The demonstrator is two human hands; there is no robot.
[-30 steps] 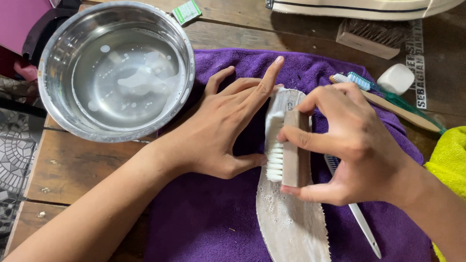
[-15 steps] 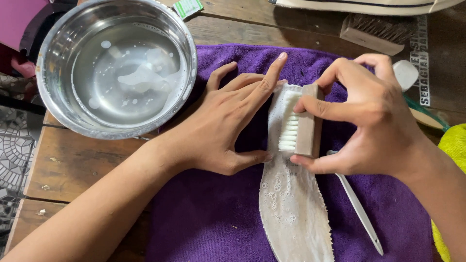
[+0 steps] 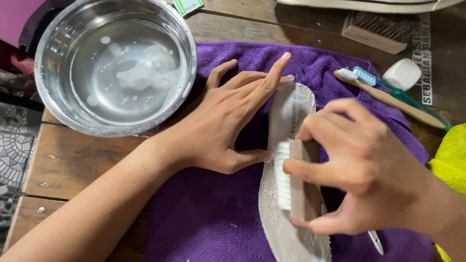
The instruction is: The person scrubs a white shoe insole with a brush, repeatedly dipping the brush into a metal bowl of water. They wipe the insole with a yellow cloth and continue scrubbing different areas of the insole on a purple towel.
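My right hand (image 3: pixel 359 170) is clenched round a small wooden scrub brush (image 3: pixel 297 180), white bristles facing left and pressed against the insole (image 3: pixel 291 160). The insole lies flat on the purple towel (image 3: pixel 204 213), long axis running away from me, toe end far, heel end near and out of frame at the bottom. Brush sits on the insole's middle-to-near part, its own length running along that same axis. My left hand (image 3: pixel 228 121) is open, nothing gripped, fingers spread flat; fingertips touch the insole's far left edge, thumb presses its left edge just beside the bristles. So the insole lies right of my left hand and under my right; the right is the nearer one to it, with the brush on top. The insole looks pale grey-white, wet, a bit sudsy, with faint print near the toe. Steel bowl (image 3: pixel 114 68) of cloudy water stands far left on the wooden surface (image 3: pixel 73 160), rim touching the towel. Two toothbrushes (image 3: pixel 388 94) lie far right, a small white block (image 3: pixel 402 73) beside them, another wooden brush (image 3: pixel 376 31) beyond. Yellow cloth (image 3: pixel 451 155) at right edge.
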